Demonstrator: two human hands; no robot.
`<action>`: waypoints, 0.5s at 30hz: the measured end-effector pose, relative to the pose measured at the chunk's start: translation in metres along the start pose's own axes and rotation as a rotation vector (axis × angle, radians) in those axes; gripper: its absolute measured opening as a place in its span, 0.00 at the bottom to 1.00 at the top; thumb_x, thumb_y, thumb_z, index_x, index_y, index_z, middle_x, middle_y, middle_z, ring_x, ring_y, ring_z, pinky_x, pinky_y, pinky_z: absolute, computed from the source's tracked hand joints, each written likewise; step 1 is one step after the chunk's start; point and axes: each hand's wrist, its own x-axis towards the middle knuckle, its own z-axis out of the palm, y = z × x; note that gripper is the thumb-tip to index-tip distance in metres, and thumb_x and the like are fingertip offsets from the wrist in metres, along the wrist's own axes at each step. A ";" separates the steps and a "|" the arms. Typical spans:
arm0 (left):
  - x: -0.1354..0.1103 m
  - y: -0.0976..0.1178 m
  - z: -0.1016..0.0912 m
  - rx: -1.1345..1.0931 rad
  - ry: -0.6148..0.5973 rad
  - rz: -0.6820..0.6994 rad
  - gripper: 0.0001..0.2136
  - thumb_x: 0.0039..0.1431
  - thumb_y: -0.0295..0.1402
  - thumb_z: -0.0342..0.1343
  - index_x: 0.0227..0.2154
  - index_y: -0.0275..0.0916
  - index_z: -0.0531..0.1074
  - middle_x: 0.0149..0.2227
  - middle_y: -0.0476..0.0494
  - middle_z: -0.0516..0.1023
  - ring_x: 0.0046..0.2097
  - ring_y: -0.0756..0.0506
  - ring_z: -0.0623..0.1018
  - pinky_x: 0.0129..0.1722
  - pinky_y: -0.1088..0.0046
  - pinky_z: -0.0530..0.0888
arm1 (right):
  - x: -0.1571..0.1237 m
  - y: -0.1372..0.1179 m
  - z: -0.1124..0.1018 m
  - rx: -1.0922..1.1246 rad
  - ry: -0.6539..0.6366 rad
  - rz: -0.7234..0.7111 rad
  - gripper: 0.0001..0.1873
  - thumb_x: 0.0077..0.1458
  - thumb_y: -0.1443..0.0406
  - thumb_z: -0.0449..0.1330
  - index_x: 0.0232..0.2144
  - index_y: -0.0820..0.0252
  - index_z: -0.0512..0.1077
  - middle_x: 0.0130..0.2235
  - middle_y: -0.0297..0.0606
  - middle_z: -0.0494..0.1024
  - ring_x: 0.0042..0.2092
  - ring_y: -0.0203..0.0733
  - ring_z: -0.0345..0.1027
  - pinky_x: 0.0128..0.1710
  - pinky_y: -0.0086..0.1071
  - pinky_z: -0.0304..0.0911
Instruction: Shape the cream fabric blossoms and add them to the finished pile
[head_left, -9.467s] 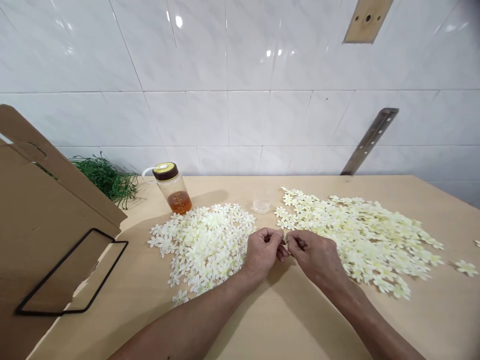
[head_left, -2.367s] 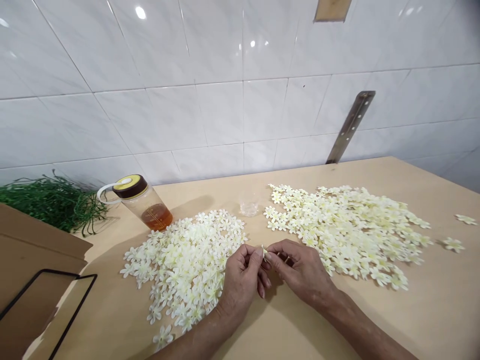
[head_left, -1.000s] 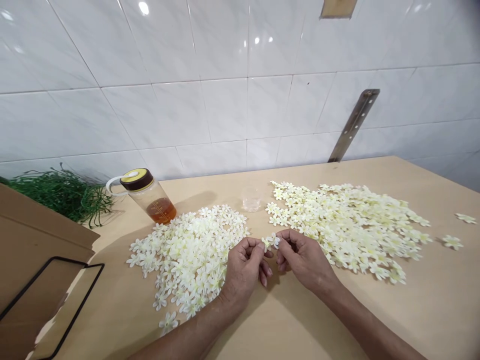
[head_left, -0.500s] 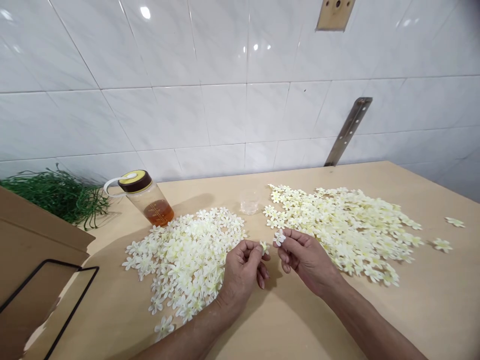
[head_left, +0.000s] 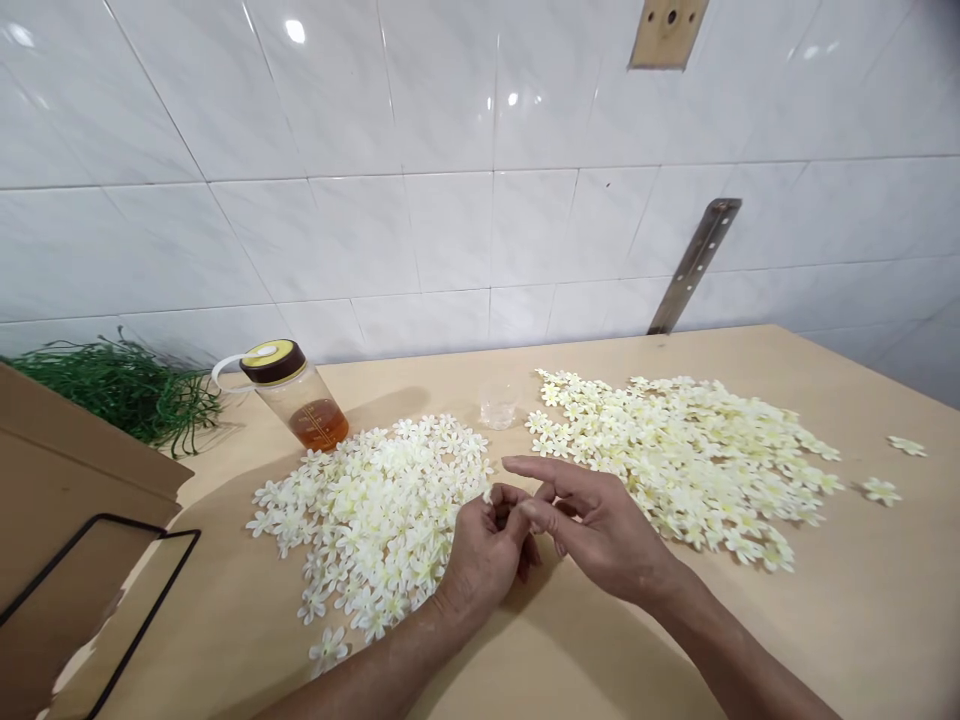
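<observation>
My left hand (head_left: 487, 545) is closed in a pinch around an artificial flower. Only a bit of white petal (head_left: 487, 495) shows above its curled fingers. Meeting it from the right is my right hand (head_left: 600, 515), its index finger stretched out over the left fingers and its thumb at the left thumb tip. No flower can be made out clearly in the right hand, and its lower fingers are partly hidden. Left of my hands lies a heap of white artificial flowers (head_left: 382, 520). A wider spread of pale yellow flowers (head_left: 690, 450) lies to the right.
A small clear cup (head_left: 497, 408) stands behind my hands. At the back left are a bottle of amber liquid (head_left: 319, 424) and green plastic stems (head_left: 127, 395). A cardboard box (head_left: 82, 480) and a black wire frame (head_left: 154, 605) take up the left edge. A metal bracket (head_left: 694, 268) leans against the wall.
My right hand has moved left against my left hand, and its index finger has straightened. The white flower between its fingertips no longer shows there. The left hand's flower is now mostly covered.
</observation>
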 end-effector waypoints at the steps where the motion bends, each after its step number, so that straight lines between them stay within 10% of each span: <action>1: 0.000 0.000 0.000 0.004 -0.004 -0.004 0.16 0.57 0.46 0.54 0.27 0.36 0.69 0.15 0.50 0.69 0.15 0.53 0.66 0.14 0.80 0.64 | 0.000 -0.001 -0.002 -0.033 0.026 -0.004 0.17 0.57 0.59 0.58 0.48 0.56 0.73 0.31 0.36 0.75 0.28 0.35 0.67 0.28 0.29 0.65; 6: 0.000 0.002 0.000 -0.081 0.036 -0.021 0.15 0.56 0.44 0.56 0.29 0.35 0.69 0.27 0.44 0.76 0.18 0.53 0.70 0.13 0.80 0.65 | -0.003 0.016 -0.014 -0.264 0.307 0.087 0.14 0.57 0.55 0.57 0.38 0.58 0.75 0.20 0.31 0.68 0.20 0.34 0.57 0.18 0.27 0.54; 15: 0.002 0.005 0.000 -0.098 0.068 -0.017 0.15 0.57 0.44 0.56 0.30 0.34 0.70 0.20 0.49 0.71 0.16 0.53 0.69 0.14 0.80 0.65 | -0.005 0.023 0.000 -0.437 0.158 -0.099 0.10 0.60 0.59 0.55 0.31 0.56 0.74 0.34 0.37 0.78 0.26 0.35 0.67 0.26 0.29 0.64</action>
